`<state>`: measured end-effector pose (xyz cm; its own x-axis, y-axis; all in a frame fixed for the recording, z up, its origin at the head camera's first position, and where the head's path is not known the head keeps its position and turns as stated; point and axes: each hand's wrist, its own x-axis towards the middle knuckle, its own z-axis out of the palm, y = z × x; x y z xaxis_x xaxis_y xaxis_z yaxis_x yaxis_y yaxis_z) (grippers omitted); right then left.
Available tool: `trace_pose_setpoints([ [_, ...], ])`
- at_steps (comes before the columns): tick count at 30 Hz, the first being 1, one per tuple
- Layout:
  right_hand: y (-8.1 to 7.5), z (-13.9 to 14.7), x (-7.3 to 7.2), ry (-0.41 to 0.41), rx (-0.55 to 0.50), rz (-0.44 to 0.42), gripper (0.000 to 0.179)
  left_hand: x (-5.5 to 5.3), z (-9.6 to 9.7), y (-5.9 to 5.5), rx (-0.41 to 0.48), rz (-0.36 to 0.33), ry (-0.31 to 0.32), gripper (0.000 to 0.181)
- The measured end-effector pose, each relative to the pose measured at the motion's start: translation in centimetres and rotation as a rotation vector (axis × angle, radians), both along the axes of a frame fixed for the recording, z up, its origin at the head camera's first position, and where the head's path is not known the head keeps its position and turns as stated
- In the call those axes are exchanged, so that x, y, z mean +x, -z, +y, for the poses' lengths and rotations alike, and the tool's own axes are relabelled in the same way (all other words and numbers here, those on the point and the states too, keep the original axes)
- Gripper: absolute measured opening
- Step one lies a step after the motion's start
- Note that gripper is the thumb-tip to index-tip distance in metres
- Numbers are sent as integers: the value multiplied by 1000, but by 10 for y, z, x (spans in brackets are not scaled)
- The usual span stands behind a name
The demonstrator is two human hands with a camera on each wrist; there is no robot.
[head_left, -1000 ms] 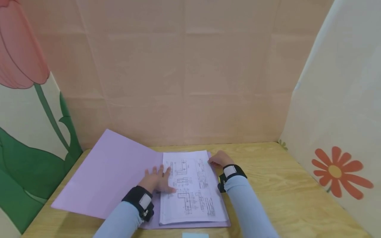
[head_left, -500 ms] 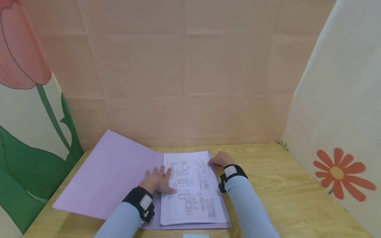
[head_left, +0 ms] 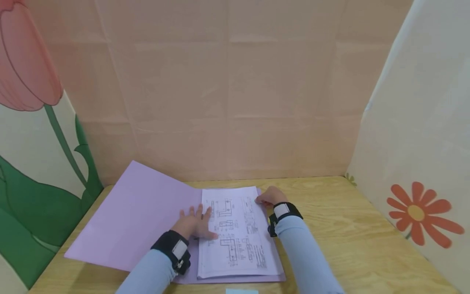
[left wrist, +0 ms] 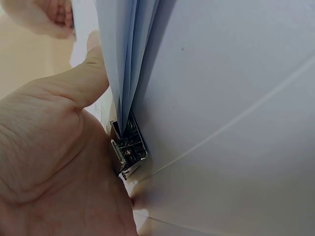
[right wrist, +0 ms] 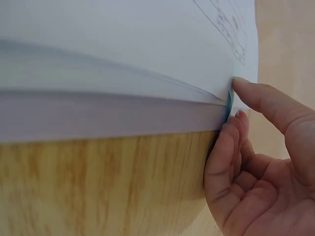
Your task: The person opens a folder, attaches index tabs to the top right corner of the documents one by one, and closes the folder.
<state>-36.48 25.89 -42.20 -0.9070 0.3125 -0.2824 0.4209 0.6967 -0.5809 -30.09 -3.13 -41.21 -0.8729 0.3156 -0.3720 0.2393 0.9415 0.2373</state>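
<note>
A purple folder (head_left: 139, 216) lies spread on the table, its front cover raised to the left. Inside is a stack of white papers (head_left: 253, 245) printed with technical drawings. My left hand (head_left: 194, 222) rests with spread fingers on the papers' left edge. Beside its palm, the left wrist view shows a metal clip (left wrist: 129, 150) at the papers' edge. At the upper right edge of the papers, my right hand (head_left: 272, 196) pinches a small blue-green sticky note (right wrist: 229, 104) between thumb and fingers. The thumb touches the top sheet; part of the note is hidden by the fingers.
A light blue piece (head_left: 241, 291) lies at the front edge of the head view, mostly cut off. Wood-grain table surface (head_left: 330, 228) extends right of the folder. A pink-beige backdrop (head_left: 227, 102) stands behind, with flower-printed sheets on both sides.
The right hand and wrist have shifted very slightly left at the paper edge. My left hand and the folder keep their place; the head view moved a little.
</note>
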Motion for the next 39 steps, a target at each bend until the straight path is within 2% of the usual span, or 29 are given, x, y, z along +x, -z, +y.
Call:
trace_pose_setpoints([
  [5, 3, -3, -4, 5, -6, -8, 26, 0, -1, 1, -3, -4, -4, 99],
  [9, 4, 0, -2, -16, -9, 2, 25, 0, -2, 2, -10, -7, -3, 98],
  [16, 4, 3, 3, -5, -46, -18, 31, 3, -2, 3, -1, -5, -4, 98],
  [30, 2, -8, -9, 58, 25, -72, 33, -1, 1, 5, -5, 18, 5, 100],
  [34, 2, -7, -10, 22, 36, -73, 32, 0, 0, 4, -2, 16, 7, 99],
  [39, 0, 4, -6, -71, 15, -36, 24, -1, 0, 4, -1, 18, 6, 99],
])
